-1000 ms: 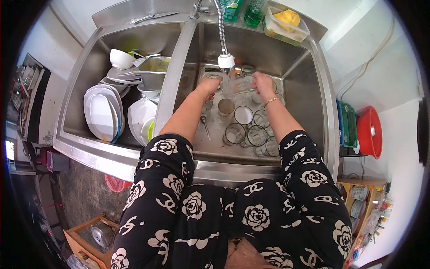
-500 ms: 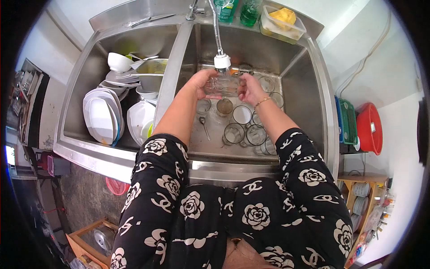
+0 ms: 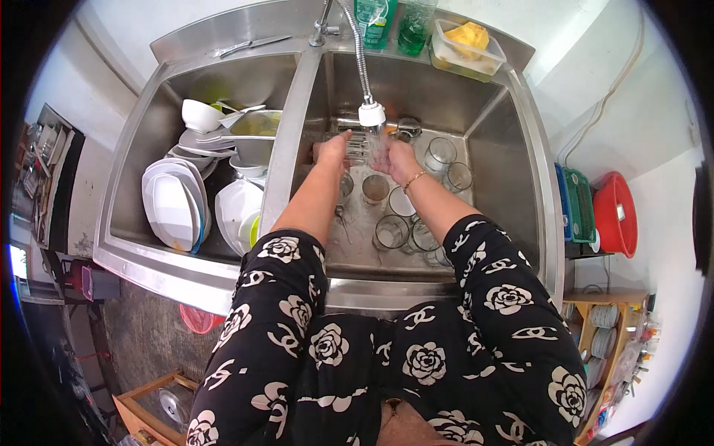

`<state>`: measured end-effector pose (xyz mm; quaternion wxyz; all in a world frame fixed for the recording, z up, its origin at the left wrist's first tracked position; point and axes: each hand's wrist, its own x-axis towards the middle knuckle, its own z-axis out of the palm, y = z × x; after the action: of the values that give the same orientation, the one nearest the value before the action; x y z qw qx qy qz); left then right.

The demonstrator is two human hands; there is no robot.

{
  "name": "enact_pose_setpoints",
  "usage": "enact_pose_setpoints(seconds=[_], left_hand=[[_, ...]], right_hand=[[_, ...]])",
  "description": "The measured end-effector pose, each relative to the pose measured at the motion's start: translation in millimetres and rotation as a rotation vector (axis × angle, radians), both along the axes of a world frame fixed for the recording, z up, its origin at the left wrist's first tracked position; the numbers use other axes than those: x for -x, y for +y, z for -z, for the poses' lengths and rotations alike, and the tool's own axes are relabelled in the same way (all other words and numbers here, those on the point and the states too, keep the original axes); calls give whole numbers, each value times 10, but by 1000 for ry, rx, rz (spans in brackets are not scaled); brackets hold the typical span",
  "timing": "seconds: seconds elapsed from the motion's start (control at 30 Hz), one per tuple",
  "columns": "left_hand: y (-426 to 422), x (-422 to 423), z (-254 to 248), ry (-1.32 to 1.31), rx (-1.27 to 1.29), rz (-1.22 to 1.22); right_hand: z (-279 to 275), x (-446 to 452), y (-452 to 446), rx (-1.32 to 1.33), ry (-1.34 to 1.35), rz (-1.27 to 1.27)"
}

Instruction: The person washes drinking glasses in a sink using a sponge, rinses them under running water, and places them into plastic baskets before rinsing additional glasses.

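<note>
My right hand (image 3: 396,161) is under the running tap (image 3: 371,114), its fingers wrapped round a clear glass blurred by the water. To its left, my left hand (image 3: 333,151) has curled fingers near the basin's divider; what it holds is too unclear to make out. Clear ribbed shapes show between the hands. Just below them stand a cloudy glass (image 3: 375,189) and a white-looking round cup (image 3: 401,201). More clear glasses (image 3: 391,232) stand on the basin floor, with a spoon (image 3: 343,225) at the left.
White plates (image 3: 172,204), a bowl (image 3: 201,117) and a pot fill the left basin. Along the back ledge are a knife (image 3: 256,43), a green bottle (image 3: 373,22), a glass of green liquid (image 3: 413,36) and a tub with a yellow sponge (image 3: 468,63). A red basin (image 3: 614,215) hangs right.
Both hands have moved left from a second ago. The glass they held between them half a second ago is no longer spanned by both; the hands are now apart.
</note>
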<state>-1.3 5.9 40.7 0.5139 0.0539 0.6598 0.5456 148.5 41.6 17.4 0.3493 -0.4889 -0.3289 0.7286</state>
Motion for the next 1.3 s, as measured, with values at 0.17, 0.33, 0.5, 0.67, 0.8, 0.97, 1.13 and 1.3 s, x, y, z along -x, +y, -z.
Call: enact_pose_setpoints(seconds=[0.17, 0.33, 0.5, 0.67, 0.8, 0.97, 1.13, 1.3], left_hand=[[446, -107, 548, -85, 62, -170], [178, -163, 363, -328, -128, 164], [290, -95, 379, -237, 41, 120], [372, 32, 684, -578, -192, 201], [373, 6, 568, -667, -122, 242], [411, -61, 595, -759, -246, 337], [251, -92, 451, -775, -253, 262], [359, -134, 623, -662, -326, 335]], right_hand=[[-229, 44, -127, -195, -188, 35], [-29, 150, -200, -823, -697, 74], [-95, 261, -364, -1041, -786, -14], [-197, 286, -503, -1145, -886, -299], [-349, 168, -365, -1151, -1034, -592], [-183, 233, -206, -986, -1004, -581], [-528, 115, -385, -1083, -1266, -883], [-401, 135, -323, -1051, -1173, -869]])
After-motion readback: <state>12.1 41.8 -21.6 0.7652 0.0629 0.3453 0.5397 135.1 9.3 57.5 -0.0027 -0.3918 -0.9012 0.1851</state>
